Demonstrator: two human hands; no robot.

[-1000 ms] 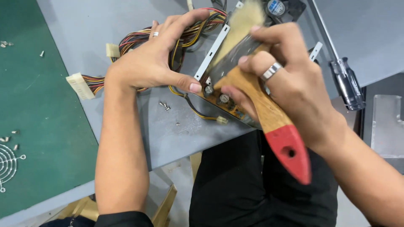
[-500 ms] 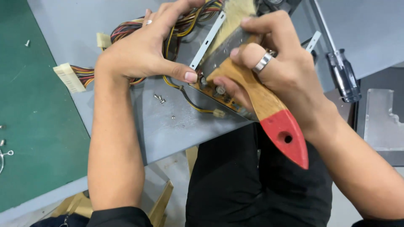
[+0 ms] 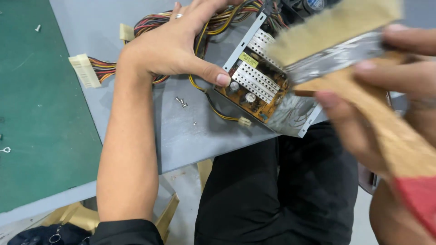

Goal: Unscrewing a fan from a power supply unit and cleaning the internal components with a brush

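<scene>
The left hand (image 3: 175, 50) lies spread over a bundle of coloured wires (image 3: 213, 20), its fingers half open and its thumb tip pressed against the edge of an opened power supply (image 3: 263, 90). It steadies the unit rather than closing round it.

The power supply sits at the near edge of the grey surface (image 3: 181, 131), its metal case overhanging the person's lap. One brown circuit board (image 3: 252, 97) shows inside, with two white finned heat sinks (image 3: 259, 75) running side by side across it.

The right hand (image 3: 363, 95) is curled tight round one brush (image 3: 359, 68) with a wooden handle, a metal band and pale bristles; the handle ends in red at the lower right. The brush is blurred, and its bristles seem to sit just above the board, though contact cannot be told.

Two white plugs (image 3: 84, 70) lie on the surface left of the wrist, at the ends of the wires. A third, small plug (image 3: 245, 121) hangs on a yellow lead by the board. Two or three small screws (image 3: 180, 102) lie close together on the surface below the left hand.

A green mat (image 3: 41, 118) covers the left part of the surface, with one screw (image 3: 37, 28) near its top.
</scene>
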